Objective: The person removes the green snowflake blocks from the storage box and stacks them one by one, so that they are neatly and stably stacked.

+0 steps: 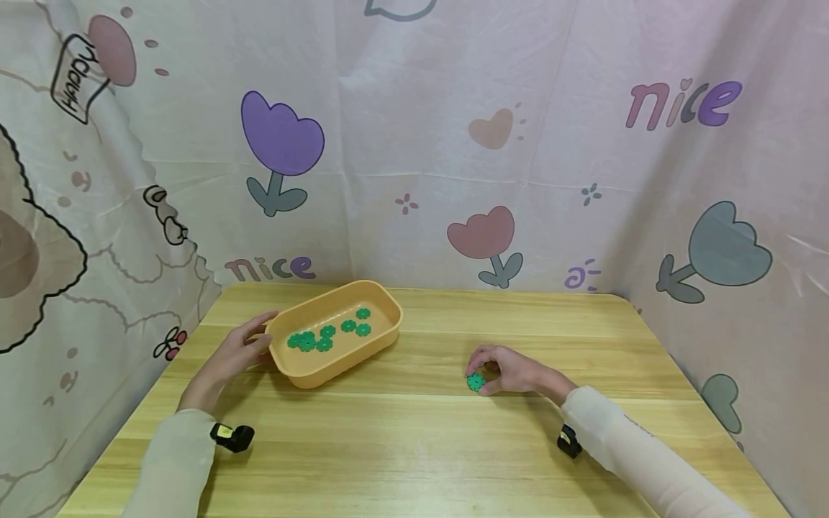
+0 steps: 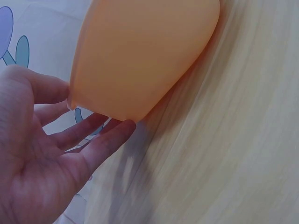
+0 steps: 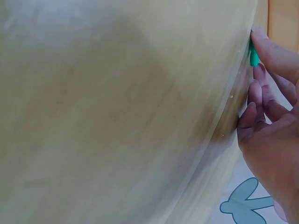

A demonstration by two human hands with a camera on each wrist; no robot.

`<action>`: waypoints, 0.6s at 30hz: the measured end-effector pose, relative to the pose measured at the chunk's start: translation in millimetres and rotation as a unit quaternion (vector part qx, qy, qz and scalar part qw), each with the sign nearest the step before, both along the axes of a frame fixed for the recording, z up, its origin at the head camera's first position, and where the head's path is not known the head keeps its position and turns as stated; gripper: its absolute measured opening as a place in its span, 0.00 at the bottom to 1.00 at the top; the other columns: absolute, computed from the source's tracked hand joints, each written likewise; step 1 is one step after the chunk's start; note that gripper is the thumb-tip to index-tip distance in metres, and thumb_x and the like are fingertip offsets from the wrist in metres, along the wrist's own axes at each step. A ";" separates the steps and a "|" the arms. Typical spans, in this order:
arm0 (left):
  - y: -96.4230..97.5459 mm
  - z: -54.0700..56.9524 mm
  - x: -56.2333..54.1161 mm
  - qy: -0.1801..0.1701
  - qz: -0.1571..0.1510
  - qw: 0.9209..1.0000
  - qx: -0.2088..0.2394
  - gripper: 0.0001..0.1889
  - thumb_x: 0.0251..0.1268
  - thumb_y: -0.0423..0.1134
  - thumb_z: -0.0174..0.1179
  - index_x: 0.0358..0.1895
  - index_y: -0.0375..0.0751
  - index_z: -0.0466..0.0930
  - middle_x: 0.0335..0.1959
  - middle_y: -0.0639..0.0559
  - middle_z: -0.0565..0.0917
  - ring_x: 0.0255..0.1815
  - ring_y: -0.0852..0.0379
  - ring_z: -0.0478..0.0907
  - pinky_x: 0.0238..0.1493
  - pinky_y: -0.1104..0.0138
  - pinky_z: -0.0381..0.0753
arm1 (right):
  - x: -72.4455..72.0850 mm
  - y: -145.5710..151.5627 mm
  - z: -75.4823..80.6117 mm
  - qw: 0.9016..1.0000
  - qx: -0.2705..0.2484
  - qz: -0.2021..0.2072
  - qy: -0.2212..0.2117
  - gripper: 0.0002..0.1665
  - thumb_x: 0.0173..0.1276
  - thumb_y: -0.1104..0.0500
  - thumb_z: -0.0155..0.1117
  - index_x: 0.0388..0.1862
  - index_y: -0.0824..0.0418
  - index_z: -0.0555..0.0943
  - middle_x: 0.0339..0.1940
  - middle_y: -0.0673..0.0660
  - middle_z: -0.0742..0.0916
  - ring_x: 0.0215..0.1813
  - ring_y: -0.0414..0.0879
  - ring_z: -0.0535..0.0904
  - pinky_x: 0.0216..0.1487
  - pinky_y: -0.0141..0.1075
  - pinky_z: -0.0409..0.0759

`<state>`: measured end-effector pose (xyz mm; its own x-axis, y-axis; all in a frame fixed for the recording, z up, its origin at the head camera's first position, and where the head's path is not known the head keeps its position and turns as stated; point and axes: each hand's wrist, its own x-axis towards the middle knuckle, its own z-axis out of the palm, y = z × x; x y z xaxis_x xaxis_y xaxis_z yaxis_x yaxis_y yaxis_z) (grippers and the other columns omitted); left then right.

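A yellow plastic bin [image 1: 350,365] with rounded corners sits on the table's left side. Several green flower-shaped discs [image 1: 324,344] lie spread over its floor. My left hand [image 1: 241,348] grips the bin's left end, thumb and fingers at its wall; in the left wrist view the fingers of this hand [image 2: 60,144] reach the rim and lower edge of the bin [image 2: 145,51]. To the right, low over the wood, my right hand [image 1: 512,370] holds one notched green disc [image 1: 476,381] at its fingertips. The right wrist view shows that disc [image 3: 253,55] nearly edge-on.
The light wooden table [image 1: 401,460] ends at a hanging cloth [image 1: 401,144] printed with flowers and words, behind and at both sides. Each sleeve carries a small black camera, one on the left wrist [image 1: 233,437] and one on the right wrist [image 1: 569,442].
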<state>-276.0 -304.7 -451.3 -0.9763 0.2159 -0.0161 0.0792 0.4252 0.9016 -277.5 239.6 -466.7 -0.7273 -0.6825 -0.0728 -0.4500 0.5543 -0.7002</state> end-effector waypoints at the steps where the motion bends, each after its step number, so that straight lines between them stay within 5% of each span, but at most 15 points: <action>1: 0.0 0.0 -0.1 0.000 0.000 1.000 0.001 0.31 0.85 0.35 0.44 0.84 0.37 0.48 0.73 0.23 0.62 0.71 0.27 0.69 0.61 0.53 0.85 | 0.2 0.1 0.0 1.000 0.000 0.000 0.000 0.17 0.63 0.64 0.77 0.51 0.54 0.88 0.55 0.53 0.84 0.57 0.47 0.77 0.61 0.32 0.79; 18: -1.0 -0.8 0.0 0.007 0.000 1.000 -0.002 0.31 0.85 0.36 0.45 0.84 0.37 0.49 0.72 0.23 0.64 0.69 0.29 0.71 0.60 0.54 0.86 | 0.3 0.9 -1.7 1.000 -0.006 0.001 0.003 0.16 0.64 0.61 0.76 0.51 0.54 0.87 0.54 0.53 0.84 0.55 0.47 0.76 0.59 0.32 0.79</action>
